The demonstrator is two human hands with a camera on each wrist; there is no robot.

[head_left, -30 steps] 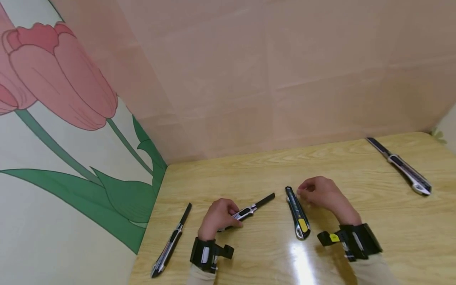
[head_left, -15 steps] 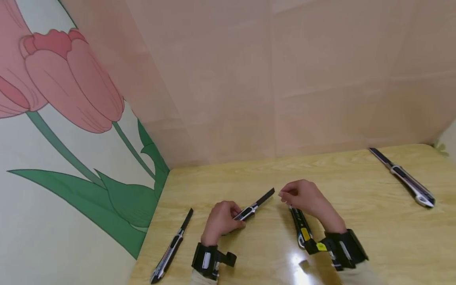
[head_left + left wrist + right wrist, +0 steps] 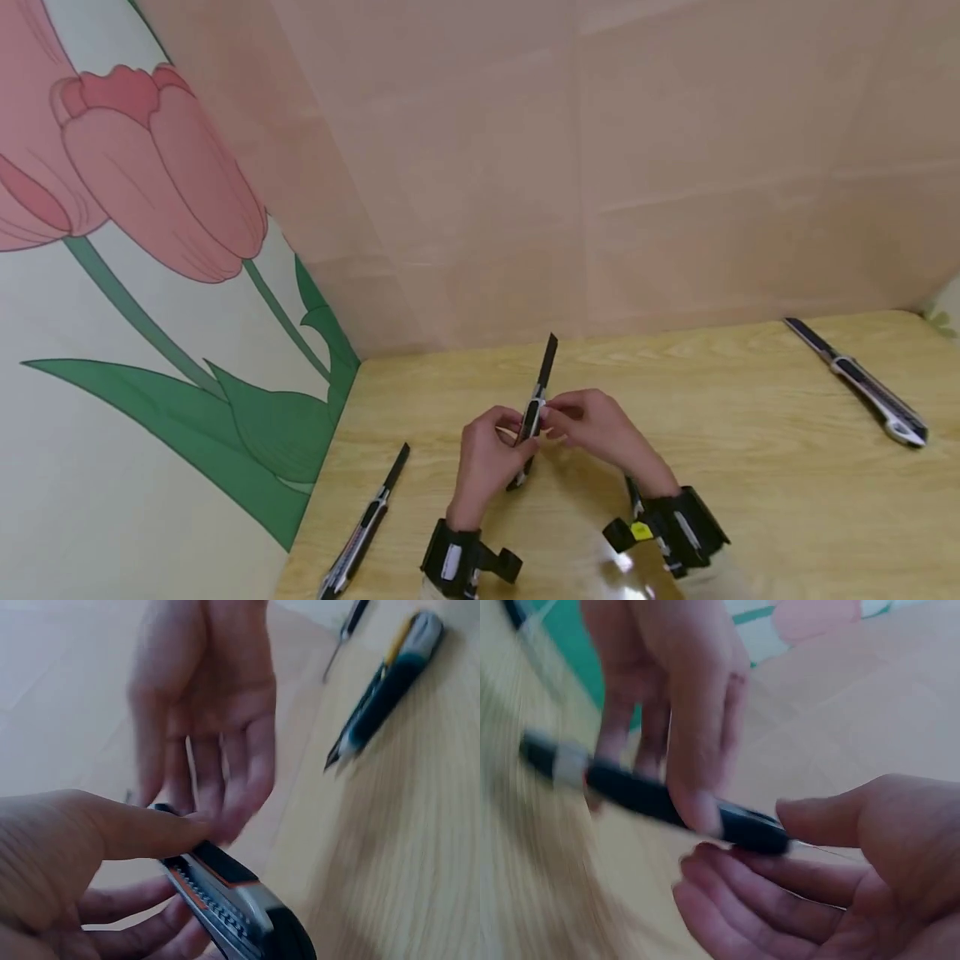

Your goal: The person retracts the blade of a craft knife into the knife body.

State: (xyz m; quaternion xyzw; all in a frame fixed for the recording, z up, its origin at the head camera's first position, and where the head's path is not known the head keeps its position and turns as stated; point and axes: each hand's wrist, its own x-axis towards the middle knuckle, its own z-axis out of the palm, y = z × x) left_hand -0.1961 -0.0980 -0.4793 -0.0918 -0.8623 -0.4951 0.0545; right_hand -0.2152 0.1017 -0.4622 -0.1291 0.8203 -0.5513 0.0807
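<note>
Black knife (image 3: 533,410) pinched in left hand (image 3: 486,458); right hand (image 3: 596,427) alongside, grip unclear, wrist (image 3: 658,477) over teal knife (image 3: 388,699).

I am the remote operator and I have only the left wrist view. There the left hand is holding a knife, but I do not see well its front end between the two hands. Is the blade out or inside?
Observer: Out. In the head view, the dark blade stands out above both hands.

Operator: Thank you. Does something lie on the left side, outside of my picture?

Observer: Yes, another knife lies on the table, to the left of the left hand.

Operator: And this one, is it closed?

Observer: No, its blade is out too, pointing toward the back of the table.
</note>
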